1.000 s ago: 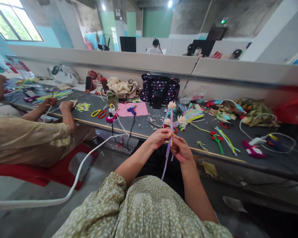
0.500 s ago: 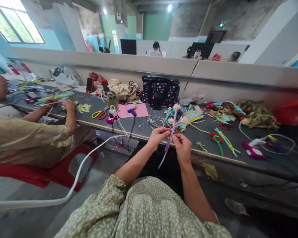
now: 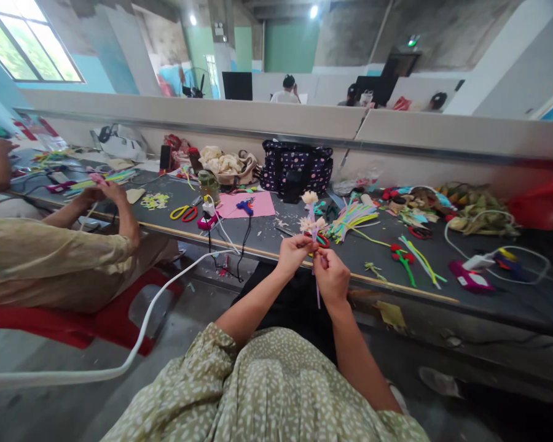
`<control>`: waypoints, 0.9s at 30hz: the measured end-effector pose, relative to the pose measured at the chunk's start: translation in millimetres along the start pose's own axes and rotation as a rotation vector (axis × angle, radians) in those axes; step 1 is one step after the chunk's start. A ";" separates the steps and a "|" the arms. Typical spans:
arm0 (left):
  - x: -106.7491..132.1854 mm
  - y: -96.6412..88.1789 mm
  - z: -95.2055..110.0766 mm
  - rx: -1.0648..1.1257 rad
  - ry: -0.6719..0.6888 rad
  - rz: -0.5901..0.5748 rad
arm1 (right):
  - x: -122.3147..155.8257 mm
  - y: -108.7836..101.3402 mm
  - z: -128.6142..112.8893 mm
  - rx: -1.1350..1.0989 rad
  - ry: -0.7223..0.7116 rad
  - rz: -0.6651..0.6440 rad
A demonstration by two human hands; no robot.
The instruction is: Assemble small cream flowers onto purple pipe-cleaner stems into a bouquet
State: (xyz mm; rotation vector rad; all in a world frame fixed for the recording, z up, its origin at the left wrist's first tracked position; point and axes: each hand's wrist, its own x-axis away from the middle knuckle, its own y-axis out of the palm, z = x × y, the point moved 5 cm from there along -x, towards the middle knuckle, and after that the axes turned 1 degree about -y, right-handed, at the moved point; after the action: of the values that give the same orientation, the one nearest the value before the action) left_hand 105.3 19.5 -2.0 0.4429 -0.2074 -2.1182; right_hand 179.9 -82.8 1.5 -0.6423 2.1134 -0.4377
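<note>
Both my hands meet in front of the dark worktable's front edge (image 3: 396,285). My left hand (image 3: 295,253) and my right hand (image 3: 332,277) are each closed on a pipe-cleaner flower stem (image 3: 313,242), purple, held nearly upright. Cream flower heads (image 3: 309,197) top the stem above my fingers, and its lower tail pokes out below my right hand. Just behind lie red-handled scissors (image 3: 323,240) and a bundle of coloured pipe cleaners (image 3: 352,216).
A co-worker in a beige sleeve (image 3: 50,261) sits at my left, hands at the table edge. On the table: yellow-red scissors (image 3: 182,212), pink paper (image 3: 247,204), a glue gun (image 3: 246,206), a dotted bag (image 3: 295,167), red flowers (image 3: 400,256). A white cable (image 3: 138,334) crosses the floor.
The stem swung from tilted right to nearly upright, and its lower tail became much shorter below my hands. My hands shifted a little together. The co-worker's hands rose slightly.
</note>
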 end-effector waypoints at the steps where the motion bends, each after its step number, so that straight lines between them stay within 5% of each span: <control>1: -0.1 -0.1 1.2 0.000 0.005 -0.007 | -0.2 -0.3 1.7 -0.041 0.028 -0.022; 13: -2.1 -2.5 0.4 0.044 -0.136 -0.183 | -5.4 -3.6 8.4 -0.501 0.193 -0.194; 21: 3.3 0.4 -6.2 0.250 -0.305 -0.310 | -0.4 11.8 11.8 -1.035 0.543 -0.397; 27: 6.6 3.7 -4.9 0.348 -0.353 -0.315 | 2.3 17.3 10.1 -1.196 0.617 -0.482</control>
State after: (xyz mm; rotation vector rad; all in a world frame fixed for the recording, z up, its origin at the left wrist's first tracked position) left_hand 106.7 12.0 -6.9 0.3119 -0.7615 -2.4707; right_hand 182.1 -70.9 -14.7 -1.9013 2.6798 0.5491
